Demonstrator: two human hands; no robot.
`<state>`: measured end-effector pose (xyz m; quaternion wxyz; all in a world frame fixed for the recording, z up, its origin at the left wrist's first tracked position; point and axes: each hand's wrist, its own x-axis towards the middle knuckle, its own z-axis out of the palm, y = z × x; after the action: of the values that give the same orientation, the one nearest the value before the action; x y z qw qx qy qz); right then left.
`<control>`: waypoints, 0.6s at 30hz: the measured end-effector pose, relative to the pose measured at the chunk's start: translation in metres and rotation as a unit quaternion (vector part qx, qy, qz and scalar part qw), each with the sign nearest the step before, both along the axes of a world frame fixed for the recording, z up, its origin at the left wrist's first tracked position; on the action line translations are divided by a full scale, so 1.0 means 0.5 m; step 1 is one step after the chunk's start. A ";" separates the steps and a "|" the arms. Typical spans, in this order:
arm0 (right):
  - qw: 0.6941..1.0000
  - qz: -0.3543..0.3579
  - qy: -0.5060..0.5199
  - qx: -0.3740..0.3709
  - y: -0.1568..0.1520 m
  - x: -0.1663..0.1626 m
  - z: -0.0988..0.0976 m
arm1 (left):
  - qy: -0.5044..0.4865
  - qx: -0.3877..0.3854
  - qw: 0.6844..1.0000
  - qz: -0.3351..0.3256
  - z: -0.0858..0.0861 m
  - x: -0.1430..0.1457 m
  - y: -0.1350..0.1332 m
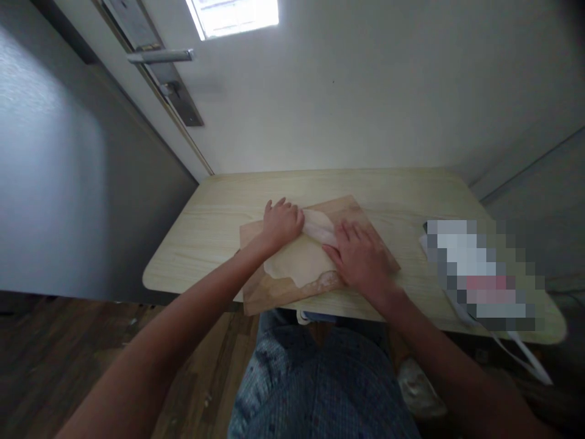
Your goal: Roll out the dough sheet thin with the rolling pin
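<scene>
A flattened sheet of pale dough point(299, 262) with an uneven edge lies on a wooden board point(262, 299). Across its upper part runs a pale rolling pin point(319, 228), slanting down to the right. My left hand point(282, 222) is closed over the pin's left end, a few fingertips pointing away from me. Over the right end presses my right hand point(359, 250), its fingers bent and its thumb reaching out over the dough. Both hands cover the pin's ends. White flour point(328, 279) dusts the board by the dough's near right edge.
The board rests at an angle on a light wood table point(192, 231) with rounded corners. A blurred-out object point(479, 274) and a white cable point(530, 360) occupy its right side. Behind stands a pale door with a metal handle point(162, 56).
</scene>
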<state>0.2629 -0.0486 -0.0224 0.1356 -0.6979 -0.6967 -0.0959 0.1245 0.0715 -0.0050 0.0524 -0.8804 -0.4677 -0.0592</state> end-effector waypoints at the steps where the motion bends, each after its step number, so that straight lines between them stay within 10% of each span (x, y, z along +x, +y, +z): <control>1: 1.000 0.006 -0.006 0.004 -0.008 -0.007 -0.001 | -0.007 0.008 1.000 -0.006 -0.003 -0.011 -0.009; 18: 0.999 0.007 -0.012 -0.037 0.013 0.021 0.006 | -0.069 -0.013 0.998 0.008 -0.014 0.027 0.029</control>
<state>0.2736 -0.0420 -0.0193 0.1017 -0.6963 -0.7064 -0.0771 0.1380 0.0858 -0.0121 0.0093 -0.8711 -0.4776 -0.1137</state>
